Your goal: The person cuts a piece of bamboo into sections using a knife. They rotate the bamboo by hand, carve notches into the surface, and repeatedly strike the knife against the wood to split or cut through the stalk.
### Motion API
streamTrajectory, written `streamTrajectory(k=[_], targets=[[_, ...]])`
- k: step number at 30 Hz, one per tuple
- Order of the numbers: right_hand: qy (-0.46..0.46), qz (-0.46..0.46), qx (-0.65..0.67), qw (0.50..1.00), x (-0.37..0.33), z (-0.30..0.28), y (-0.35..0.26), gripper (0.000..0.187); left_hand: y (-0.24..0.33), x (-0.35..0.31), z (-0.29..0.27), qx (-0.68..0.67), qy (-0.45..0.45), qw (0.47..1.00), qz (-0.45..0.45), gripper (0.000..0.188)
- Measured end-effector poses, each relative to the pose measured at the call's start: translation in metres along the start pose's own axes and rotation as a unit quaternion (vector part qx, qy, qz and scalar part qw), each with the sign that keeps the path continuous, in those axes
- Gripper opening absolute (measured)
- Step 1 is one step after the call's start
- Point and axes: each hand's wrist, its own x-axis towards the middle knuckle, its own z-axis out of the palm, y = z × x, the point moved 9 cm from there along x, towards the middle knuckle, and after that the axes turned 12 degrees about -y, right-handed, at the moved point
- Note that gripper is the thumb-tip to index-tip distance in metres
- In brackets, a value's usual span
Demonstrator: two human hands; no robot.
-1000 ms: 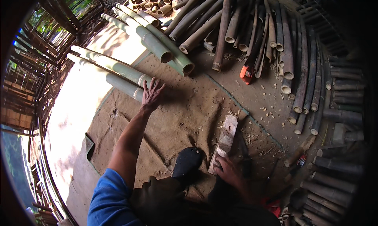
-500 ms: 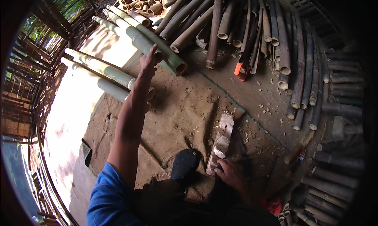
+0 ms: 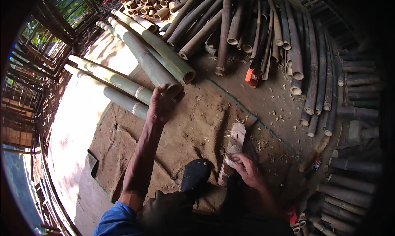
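My left hand [image 3: 161, 106] is closed around the near end of a thick green bamboo pole [image 3: 154, 67], thumb over the top. The pole slopes away to the far left. Beside it, to the right, lies another green bamboo pole [image 3: 179, 63], its hollow end toward me. My right hand [image 3: 249, 172] is at the notched wooden block [image 3: 238, 132], with bent fingers closed on its right edge. What lies under those fingers is partly hidden. Close to the block is my dark shoe [image 3: 195, 174].
More green poles [image 3: 119, 82] lie at the left. Dark bamboo poles [image 3: 296, 51] fan out at the back and right. An orange-handled tool [image 3: 252, 77] sits among wood chips. Short cut bamboo pieces [image 3: 144, 5] are piled at the far back. A brown mat [image 3: 189, 116] covers the floor.
My left hand has come back toward me and taken hold of the pole end, which now sits nearer and to the right. My right hand has moved slightly up along the block.
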Motion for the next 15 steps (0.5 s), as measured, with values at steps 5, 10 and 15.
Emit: streamTrajectory(k=[5,10,15], targets=[[-0.061,0.002,0.178,0.982,0.041,-0.033,-0.047,0.061,-0.132,-0.126,0.070,-0.007,-0.116,0.952,-0.284,0.070],[-0.261,0.062,0.313,0.911,0.021,-0.002,-0.033,0.078,-0.201,-0.198,0.103,0.248,-0.363,0.735,-0.516,0.043],[-0.243,0.189,0.413,0.857,-0.043,0.007,0.013,0.091,-0.143,-0.166,0.089,0.268,-0.462,0.757,-0.378,0.045]])
